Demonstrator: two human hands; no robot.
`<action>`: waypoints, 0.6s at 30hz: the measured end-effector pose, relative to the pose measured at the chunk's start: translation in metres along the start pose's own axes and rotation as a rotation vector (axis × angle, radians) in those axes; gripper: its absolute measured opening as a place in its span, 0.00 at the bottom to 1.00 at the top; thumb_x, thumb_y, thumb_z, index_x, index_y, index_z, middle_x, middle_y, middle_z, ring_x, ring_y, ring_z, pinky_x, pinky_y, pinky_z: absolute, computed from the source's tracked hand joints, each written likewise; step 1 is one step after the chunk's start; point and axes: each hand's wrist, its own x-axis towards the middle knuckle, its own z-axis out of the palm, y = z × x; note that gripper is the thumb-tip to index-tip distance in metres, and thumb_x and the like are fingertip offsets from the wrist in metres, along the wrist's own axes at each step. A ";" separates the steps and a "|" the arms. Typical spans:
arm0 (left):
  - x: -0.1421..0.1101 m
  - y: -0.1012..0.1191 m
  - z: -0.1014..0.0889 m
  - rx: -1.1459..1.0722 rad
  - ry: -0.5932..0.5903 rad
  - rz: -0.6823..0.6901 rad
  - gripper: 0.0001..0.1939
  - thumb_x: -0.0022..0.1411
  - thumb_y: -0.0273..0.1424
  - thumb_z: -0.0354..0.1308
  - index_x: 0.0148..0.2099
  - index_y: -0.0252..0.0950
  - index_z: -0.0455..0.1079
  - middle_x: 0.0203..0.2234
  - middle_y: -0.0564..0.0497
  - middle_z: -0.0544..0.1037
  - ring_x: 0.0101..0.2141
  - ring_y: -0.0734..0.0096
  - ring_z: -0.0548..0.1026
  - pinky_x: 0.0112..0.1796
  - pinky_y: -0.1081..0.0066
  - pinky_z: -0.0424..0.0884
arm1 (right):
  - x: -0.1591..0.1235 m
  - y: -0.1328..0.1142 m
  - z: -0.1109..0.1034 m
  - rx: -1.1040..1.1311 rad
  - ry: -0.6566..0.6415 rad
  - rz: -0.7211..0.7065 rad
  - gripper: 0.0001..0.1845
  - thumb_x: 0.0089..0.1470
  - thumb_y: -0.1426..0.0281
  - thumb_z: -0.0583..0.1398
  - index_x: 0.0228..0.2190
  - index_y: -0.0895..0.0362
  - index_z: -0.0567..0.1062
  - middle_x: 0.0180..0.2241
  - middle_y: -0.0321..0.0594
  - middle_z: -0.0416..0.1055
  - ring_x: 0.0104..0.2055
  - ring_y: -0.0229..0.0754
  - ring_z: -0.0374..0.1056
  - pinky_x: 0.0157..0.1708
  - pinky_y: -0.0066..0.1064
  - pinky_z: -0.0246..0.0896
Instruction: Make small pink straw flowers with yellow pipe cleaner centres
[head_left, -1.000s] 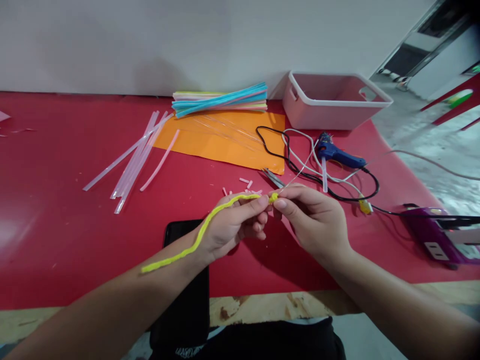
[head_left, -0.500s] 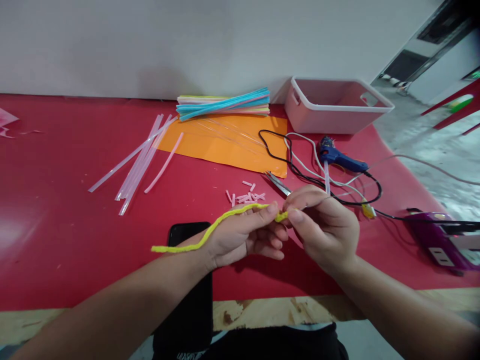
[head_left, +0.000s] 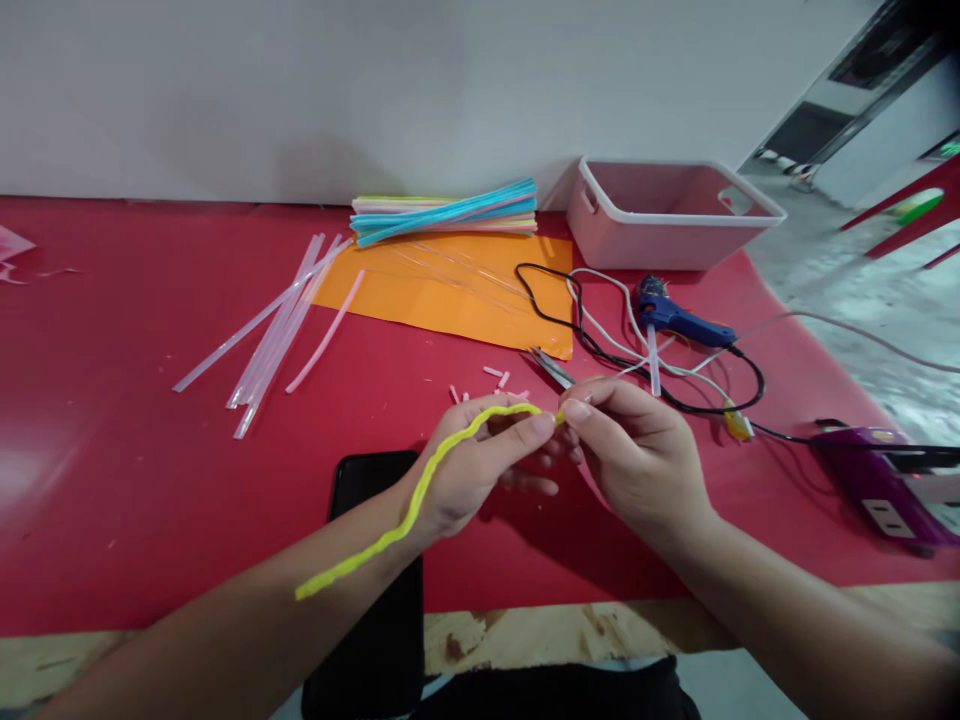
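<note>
A fuzzy yellow pipe cleaner [head_left: 420,490] runs from my fingertips back across my left wrist, its loose end hanging over the forearm. My left hand [head_left: 487,455] pinches it between thumb and index finger, the other fingers loosely curled. Close beside, my right hand [head_left: 637,445] pinches the other end, so only a short yellow bit shows between the two hands. Just beyond the fingers lie scissors [head_left: 549,366], their handles hidden behind my right hand. Short pink cut pieces [head_left: 495,378] are scattered on the table past my left hand, which partly covers them.
Pink strips [head_left: 281,330] and a bundle of coloured pipe cleaners [head_left: 450,212] lie farther back, by an orange sheet [head_left: 450,295]. On the right are a blue glue gun [head_left: 682,322] with tangled cables, a pink basket [head_left: 667,240] and a purple power strip [head_left: 877,480]. A black phone [head_left: 375,620] lies under my left forearm.
The pipe cleaner's loose end has swung down toward me along my left forearm. Less yellow shows between my fingertips, and my left hand has shifted slightly, covering more of the pink pieces.
</note>
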 end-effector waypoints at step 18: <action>0.000 0.007 -0.006 -0.123 -0.250 -0.386 0.17 0.46 0.37 0.73 0.29 0.30 0.73 0.21 0.54 0.69 0.24 0.79 0.69 0.31 0.72 0.78 | 0.013 -0.002 -0.018 -0.284 -0.293 -0.579 0.08 0.58 0.78 0.57 0.32 0.53 0.71 0.30 0.38 0.73 0.35 0.40 0.70 0.37 0.35 0.67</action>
